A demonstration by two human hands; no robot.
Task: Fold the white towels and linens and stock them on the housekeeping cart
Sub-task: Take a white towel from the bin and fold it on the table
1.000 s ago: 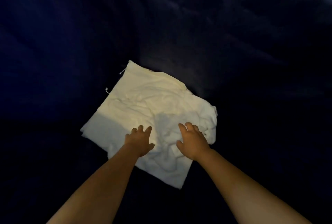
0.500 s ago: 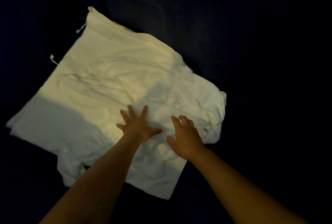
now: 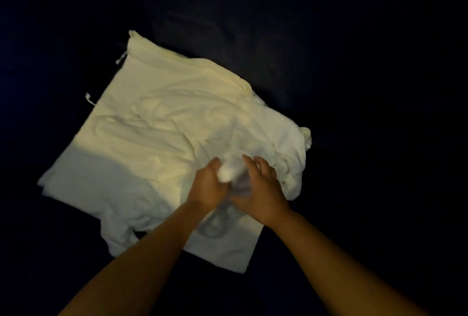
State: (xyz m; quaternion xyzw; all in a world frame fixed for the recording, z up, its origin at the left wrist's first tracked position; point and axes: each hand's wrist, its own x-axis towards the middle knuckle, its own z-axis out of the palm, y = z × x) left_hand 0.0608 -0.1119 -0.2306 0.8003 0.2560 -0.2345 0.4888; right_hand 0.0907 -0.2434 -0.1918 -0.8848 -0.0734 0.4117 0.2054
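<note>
Hands are both closing on the linen point(image 3: 157, 138): the left hand point(image 3: 207, 187) is gripping a raised bunch of the white cloth in curled fingers, and the right hand point(image 3: 263, 189) is cupping the same bunch between thumb and fingers, though blur is softening the detail. The linen is lying crumpled, roughly square, on a dark blue surface point(image 3: 367, 87), its right side rumpled into folds. 2 loose threads point(image 3: 88, 99) are sticking out from its left edge. Shadow is covering its near left corner.
</note>
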